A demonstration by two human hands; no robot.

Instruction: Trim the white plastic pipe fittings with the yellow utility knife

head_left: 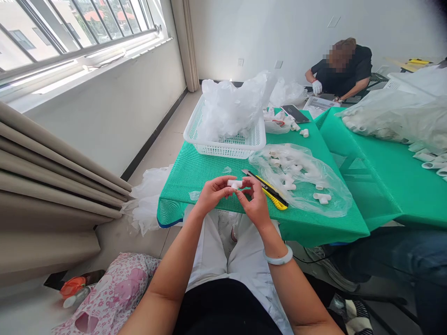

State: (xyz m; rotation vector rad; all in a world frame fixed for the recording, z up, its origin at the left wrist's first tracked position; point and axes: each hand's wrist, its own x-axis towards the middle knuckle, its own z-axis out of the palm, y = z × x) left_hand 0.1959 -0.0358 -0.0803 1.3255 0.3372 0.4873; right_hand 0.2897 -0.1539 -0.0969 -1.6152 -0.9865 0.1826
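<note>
A small white plastic pipe tee (235, 184) is held between both hands, just above the near edge of the green-covered table. My left hand (215, 193) pinches its left end between thumb and fingers. On the other end, my right hand (252, 197) grips with the thumb and fingertips. To the right of that hand lies a yellow and black utility knife (270, 191), its blade pointing up and left. Beside the knife, a clear plastic bag (335, 200) is spread out with several white pipe fittings on it, among them another tee (321, 198).
A white plastic basket (223, 151) heaped with clear film (233, 107) stands behind my hands. A phone-like dark slab (296, 114) and fittings lie at the back. Large bags of fittings (394, 116) rest on the right table (391, 186). A co-worker (345, 74) crouches behind.
</note>
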